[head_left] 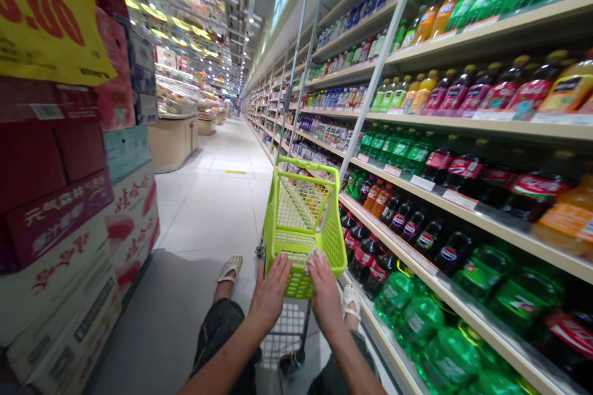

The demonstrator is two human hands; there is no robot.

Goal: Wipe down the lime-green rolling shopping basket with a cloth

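Note:
A lime-green plastic shopping-cart basket (pixel 334 241) stands in front of me, mounted on a wheeled frame with a wire lower rack (pixel 282 327). My left hand (pixel 272 287) lies on the basket's near left side, fingers stretched out and close together, with nothing visible in it. At the near right side, my right hand (pixel 325 287) presses over a crumpled whitish cloth (pixel 315 259), which shows just beyond the fingertips. Part of the cloth is hidden under the fingers. Inside, the basket shows only its green lattice walls.
Shelves of soda bottles (pixel 417 225) run closely along the right side. Stacked drink cartons (pixel 130 216) stand at the left beneath a yellow price sign (pixel 50 18). The tiled aisle (pixel 222 197) stretches ahead past a rounded display counter (pixel 176 142). My shoes flank the cart.

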